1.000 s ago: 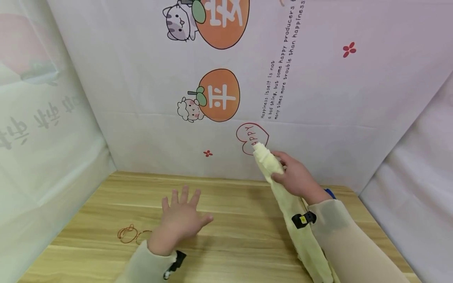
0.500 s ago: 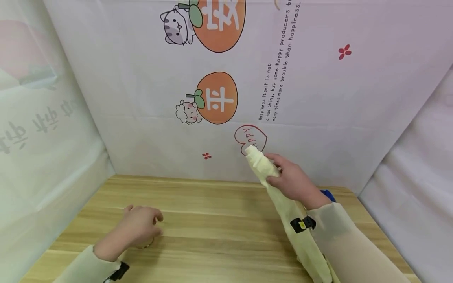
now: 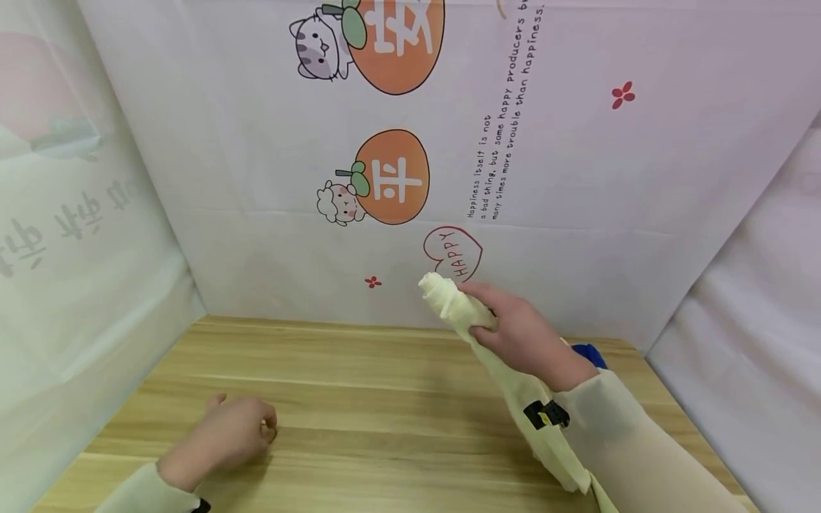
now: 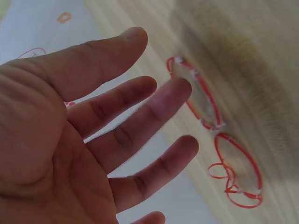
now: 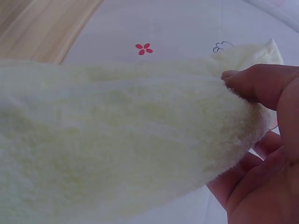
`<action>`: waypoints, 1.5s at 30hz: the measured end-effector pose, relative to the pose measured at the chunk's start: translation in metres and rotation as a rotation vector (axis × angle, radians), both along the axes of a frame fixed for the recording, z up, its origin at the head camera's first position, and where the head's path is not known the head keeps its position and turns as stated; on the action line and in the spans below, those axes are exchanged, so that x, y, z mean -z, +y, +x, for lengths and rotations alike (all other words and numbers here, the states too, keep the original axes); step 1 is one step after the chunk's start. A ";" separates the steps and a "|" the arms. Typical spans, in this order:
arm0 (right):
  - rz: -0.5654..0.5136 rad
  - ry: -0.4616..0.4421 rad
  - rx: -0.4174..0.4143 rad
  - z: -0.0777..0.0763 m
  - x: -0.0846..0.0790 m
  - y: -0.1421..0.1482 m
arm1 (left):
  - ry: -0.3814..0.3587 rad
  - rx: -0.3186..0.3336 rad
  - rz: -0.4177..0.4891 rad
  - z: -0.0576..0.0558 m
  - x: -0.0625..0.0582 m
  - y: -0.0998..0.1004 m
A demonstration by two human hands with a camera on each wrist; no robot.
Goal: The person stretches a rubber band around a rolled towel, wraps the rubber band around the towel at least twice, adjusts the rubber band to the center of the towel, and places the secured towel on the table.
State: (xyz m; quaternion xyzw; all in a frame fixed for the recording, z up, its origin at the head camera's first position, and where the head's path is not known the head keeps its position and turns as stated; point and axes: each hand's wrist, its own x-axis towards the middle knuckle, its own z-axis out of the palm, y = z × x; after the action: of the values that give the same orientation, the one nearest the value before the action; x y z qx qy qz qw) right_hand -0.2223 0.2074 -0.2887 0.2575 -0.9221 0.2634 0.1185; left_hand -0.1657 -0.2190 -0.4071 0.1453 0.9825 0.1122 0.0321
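Note:
A pale yellow towel (image 3: 513,377), fluffy and bunched into a long roll, slants up from the right side of the table. My right hand (image 3: 522,331) grips it near its upper end. In the right wrist view the thumb presses the towel (image 5: 121,140) from one side, with the other fingers behind it. At the left of the table, my left hand (image 3: 231,434) is low with its fingers bent downward. The left wrist view shows its palm and parted fingers holding nothing, beside two loops of thin red cord (image 4: 240,163) on the wood. In the head view the hand hides these loops.
A wooden table (image 3: 359,399) fills the lower part of the head view. White printed cloth (image 3: 276,263) hangs at its back, with more cloth along both sides. Something blue (image 3: 589,354) lies behind my right wrist near the back right corner.
My left hand, earlier spread flat nearer the middle, has moved left and down over the red cord, its fingers now bent. My right hand has tipped the towel's upper end leftward and lower.

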 end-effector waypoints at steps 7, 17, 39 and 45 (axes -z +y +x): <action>0.022 0.119 -0.117 0.009 0.000 -0.008 | 0.062 0.008 -0.048 0.005 0.010 -0.004; 0.073 0.215 -0.207 0.016 0.003 -0.013 | 0.092 -0.014 -0.058 0.009 0.016 -0.007; 0.082 0.224 -0.217 0.025 0.003 -0.016 | -0.100 0.003 0.152 0.003 0.010 -0.005; 0.088 0.211 -0.212 0.027 0.003 -0.016 | -0.325 0.078 0.516 -0.009 -0.007 -0.010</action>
State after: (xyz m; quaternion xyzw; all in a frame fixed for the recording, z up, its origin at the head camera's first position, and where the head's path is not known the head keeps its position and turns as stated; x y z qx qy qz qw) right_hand -0.1957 0.1919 -0.2919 0.3847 -0.8828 0.2054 0.1747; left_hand -0.1743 -0.2289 -0.4005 0.1666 0.8972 0.3785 0.1553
